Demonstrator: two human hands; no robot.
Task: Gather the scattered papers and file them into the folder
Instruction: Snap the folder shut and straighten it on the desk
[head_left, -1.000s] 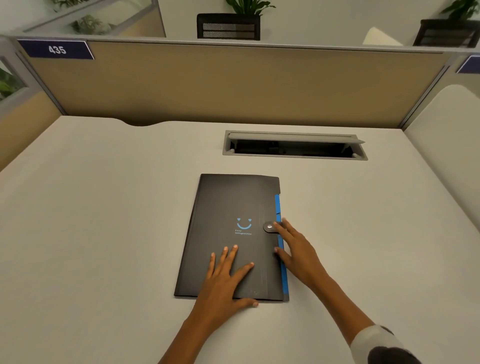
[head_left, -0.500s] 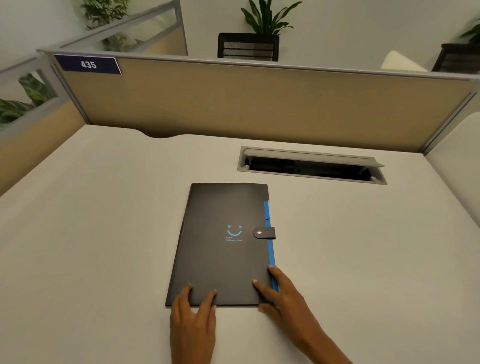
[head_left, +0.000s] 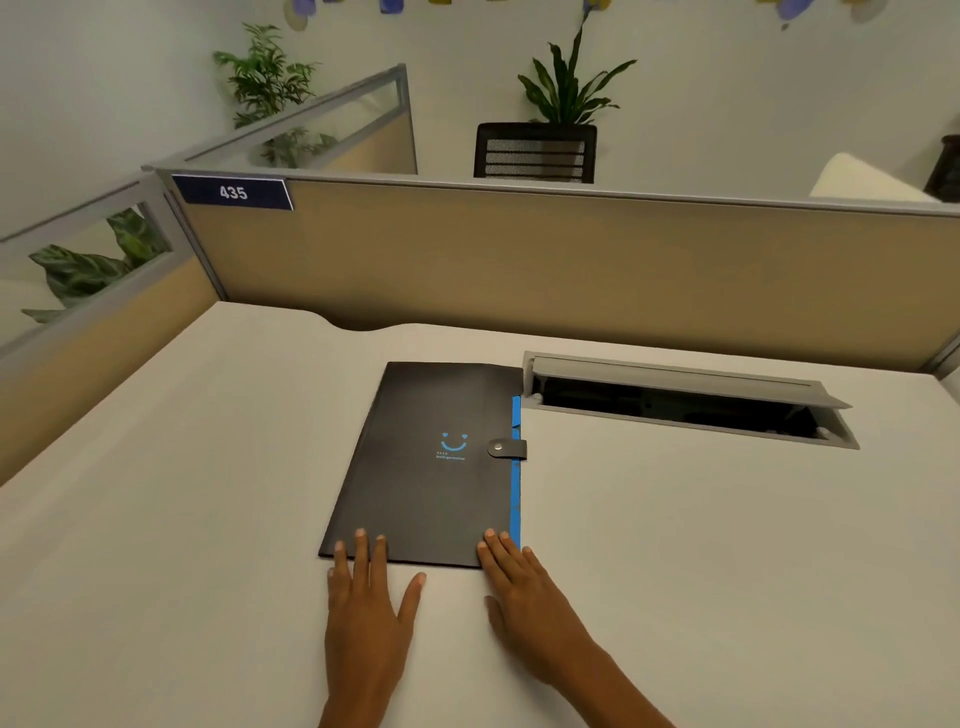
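Note:
A black folder (head_left: 431, 467) with a blue smile logo and a blue right edge lies flat on the white desk (head_left: 182, 545), its snap strap (head_left: 506, 448) fastened. My left hand (head_left: 366, 608) lies flat with fingers spread, its fingertips on the folder's near left corner. My right hand (head_left: 524, 597) rests flat too, fingertips on the near right corner beside the blue edge. Neither hand grips anything. No loose papers are in view.
An open grey cable tray (head_left: 685, 400) is sunk into the desk just right of the folder's far corner. A tan partition (head_left: 519, 260) with a "435" label (head_left: 232, 193) closes off the desk's far side and left side.
Both hands slid back from the folder's middle and snap to its near edge. The folder now lies farther from me, its far corner at the cable tray. My view has tilted up.

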